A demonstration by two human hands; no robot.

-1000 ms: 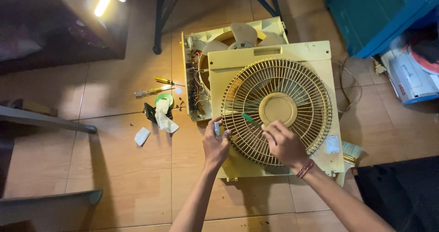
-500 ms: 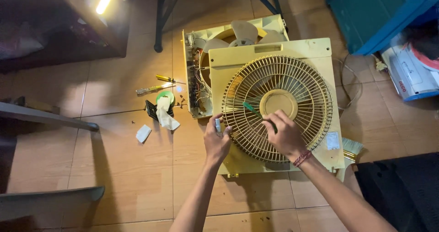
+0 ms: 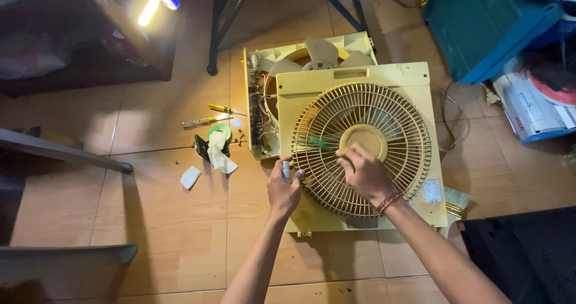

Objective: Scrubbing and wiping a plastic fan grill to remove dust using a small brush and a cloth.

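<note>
A small pale cylinder (image 3: pixel 286 169) is pinched upright in the closed fingers of the left hand (image 3: pixel 283 190), which rests against the left edge of the round grille (image 3: pixel 360 148). The right hand (image 3: pixel 365 172) is laid on the lower middle of the grille, its fingers curled shut on the dark handle of a green tool (image 3: pixel 324 145) whose tip lies slantwise across the ribs, just left of the plain centre disc (image 3: pixel 363 139). The grille is set in a yellowed square fan cover (image 3: pixel 420 76) lying flat on the wooden floor (image 3: pixel 150 220). The fan body (image 3: pixel 312 52), with blades and wiring exposed, is seen partly under the cover's upper left corner. Two screwdrivers (image 3: pixel 207 117), a green roll of tape (image 3: pixel 219 131) and scraps of paper (image 3: pixel 191 177) are scattered to the left, well apart from the hands. A blue box (image 3: pixel 480 22) stands at the upper right.
</note>
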